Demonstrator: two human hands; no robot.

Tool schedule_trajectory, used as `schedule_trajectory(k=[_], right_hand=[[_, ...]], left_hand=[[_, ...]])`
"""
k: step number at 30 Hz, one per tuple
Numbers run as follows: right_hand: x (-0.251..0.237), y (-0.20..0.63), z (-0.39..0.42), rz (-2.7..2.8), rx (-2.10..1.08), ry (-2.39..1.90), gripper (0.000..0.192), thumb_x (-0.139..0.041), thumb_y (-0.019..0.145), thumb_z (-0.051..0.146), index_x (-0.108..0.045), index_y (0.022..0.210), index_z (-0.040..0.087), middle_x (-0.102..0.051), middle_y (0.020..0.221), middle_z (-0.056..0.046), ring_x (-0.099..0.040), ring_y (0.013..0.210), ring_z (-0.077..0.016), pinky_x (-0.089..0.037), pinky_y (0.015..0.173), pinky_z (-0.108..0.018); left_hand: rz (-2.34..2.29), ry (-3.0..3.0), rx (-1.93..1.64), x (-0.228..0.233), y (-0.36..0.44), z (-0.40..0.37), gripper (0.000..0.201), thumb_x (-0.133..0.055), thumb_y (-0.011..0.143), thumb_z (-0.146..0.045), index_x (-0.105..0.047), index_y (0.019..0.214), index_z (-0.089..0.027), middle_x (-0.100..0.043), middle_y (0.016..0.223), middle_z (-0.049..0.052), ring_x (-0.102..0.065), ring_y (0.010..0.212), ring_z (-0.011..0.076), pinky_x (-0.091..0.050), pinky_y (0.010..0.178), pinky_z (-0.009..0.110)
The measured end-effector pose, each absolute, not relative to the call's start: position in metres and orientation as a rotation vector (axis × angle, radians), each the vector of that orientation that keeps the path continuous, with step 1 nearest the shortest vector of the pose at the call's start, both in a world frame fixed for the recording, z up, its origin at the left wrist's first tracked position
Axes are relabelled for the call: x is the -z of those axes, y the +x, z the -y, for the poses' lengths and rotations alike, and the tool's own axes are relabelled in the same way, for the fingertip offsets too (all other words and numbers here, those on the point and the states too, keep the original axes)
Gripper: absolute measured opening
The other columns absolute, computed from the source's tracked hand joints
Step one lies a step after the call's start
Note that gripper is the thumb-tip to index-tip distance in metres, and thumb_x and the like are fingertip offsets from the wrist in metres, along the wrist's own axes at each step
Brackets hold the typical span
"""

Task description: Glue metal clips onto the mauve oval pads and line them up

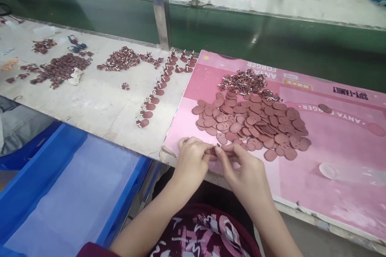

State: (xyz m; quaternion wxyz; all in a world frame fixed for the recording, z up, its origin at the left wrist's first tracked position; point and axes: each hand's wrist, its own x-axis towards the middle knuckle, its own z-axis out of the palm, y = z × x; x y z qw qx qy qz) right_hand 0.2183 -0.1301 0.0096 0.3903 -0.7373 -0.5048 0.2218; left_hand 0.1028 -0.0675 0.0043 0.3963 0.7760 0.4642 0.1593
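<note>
You've got both hands pinched together on one small brown disc (213,151) at the pink board's (331,156) near edge: left hand (191,164) steadies, right hand (244,172) works it, disc pile (253,124) just behind.

A board (331,156) lies flat on the right part of the surface (99,100), its near edge overhanging toward the person. On the board's middle sits a heap of discs (253,122), and just behind that heap lies a pile of small clips (243,81). At the board's near left corner the left hand (191,164) and right hand (244,172) meet, fingertips touching a small piece (213,151) between them, just in front of the discs. Left of the board, a curved row of assembled pieces (157,92) runs back across the surface. Farther left lie two more piles (123,58) (58,68). Behind everything runs a conveyor belt (271,40). A bin (69,192) stands below the surface's near edge, at left.
</note>
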Motion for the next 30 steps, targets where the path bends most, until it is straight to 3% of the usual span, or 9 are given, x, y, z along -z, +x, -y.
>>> schedule_trajectory(k=[7,13,20,30], right_hand=[[-0.010,0.223,0.125,1.392,-0.580,-1.920,0.022,-0.052,0.085,0.038,-0.060,0.073,0.022,-0.073,0.072,-0.004,-0.069,0.060,-0.0191,-0.051,0.053,-0.027],[-0.015,0.229,0.123,1.389,-0.699,-1.911,0.025,-0.055,0.083,0.041,-0.062,0.070,0.021,-0.072,0.069,-0.004,-0.068,0.058,-0.0180,-0.050,0.051,-0.025],[-0.014,0.225,0.123,1.296,-0.727,-1.916,0.028,-0.058,0.080,0.045,-0.066,0.071,0.021,-0.072,0.070,-0.005,-0.068,0.058,-0.0190,-0.052,0.053,-0.026],[-0.016,0.224,0.122,1.320,-0.714,-1.921,0.029,-0.058,0.079,0.047,-0.065,0.070,0.021,-0.072,0.068,-0.005,-0.067,0.056,-0.0188,-0.052,0.053,-0.027]], left_hand=[[-1.207,1.933,-0.393,-0.004,0.103,0.068,0.028,-0.054,0.075,0.001,-0.071,0.075,-0.021,-0.072,0.079,0.002,-0.060,0.086,0.0213,-0.040,0.087,0.039],[-1.155,1.918,-0.410,-0.002,0.101,0.071,0.024,-0.056,0.078,-0.001,-0.069,0.073,-0.021,-0.071,0.074,0.000,-0.060,0.084,0.0191,-0.038,0.091,0.039],[-1.169,1.837,-0.479,0.001,0.098,0.073,0.028,-0.059,0.075,0.001,-0.071,0.082,-0.023,-0.073,0.083,-0.001,-0.062,0.091,0.0189,-0.037,0.099,0.040],[-1.161,1.822,-0.468,-0.001,0.099,0.072,0.022,-0.060,0.077,-0.004,-0.070,0.074,-0.023,-0.073,0.080,-0.001,-0.062,0.088,0.0191,-0.036,0.099,0.041]])
